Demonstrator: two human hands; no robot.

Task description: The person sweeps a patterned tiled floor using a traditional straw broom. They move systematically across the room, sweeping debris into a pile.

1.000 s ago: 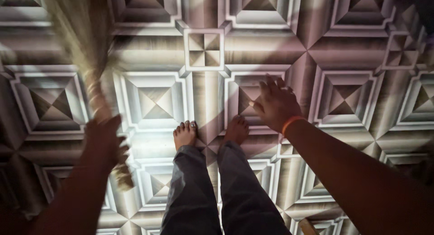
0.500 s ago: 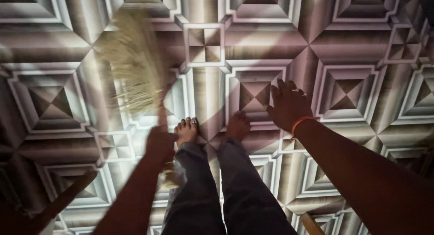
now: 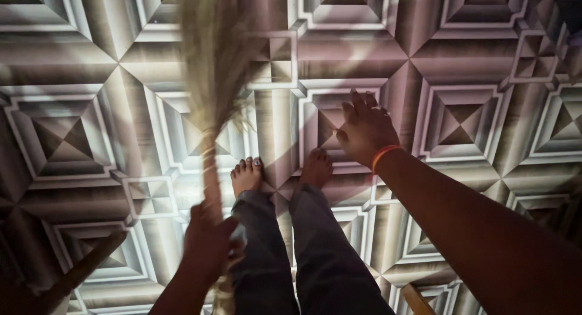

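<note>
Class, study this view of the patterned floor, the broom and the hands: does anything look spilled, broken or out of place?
Nothing stands out. The left hand grips a straw-coloured grass broom, blurred with motion, over the geometric square-patterned floor. The right hand hangs open, holding nothing. No spill or damage shows.

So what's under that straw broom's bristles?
Under the broom in the left hand lies the patterned floor of grey square tiles. The blurred bristles cover part of it, so any dust there cannot be seen. The right hand hangs empty.
</note>
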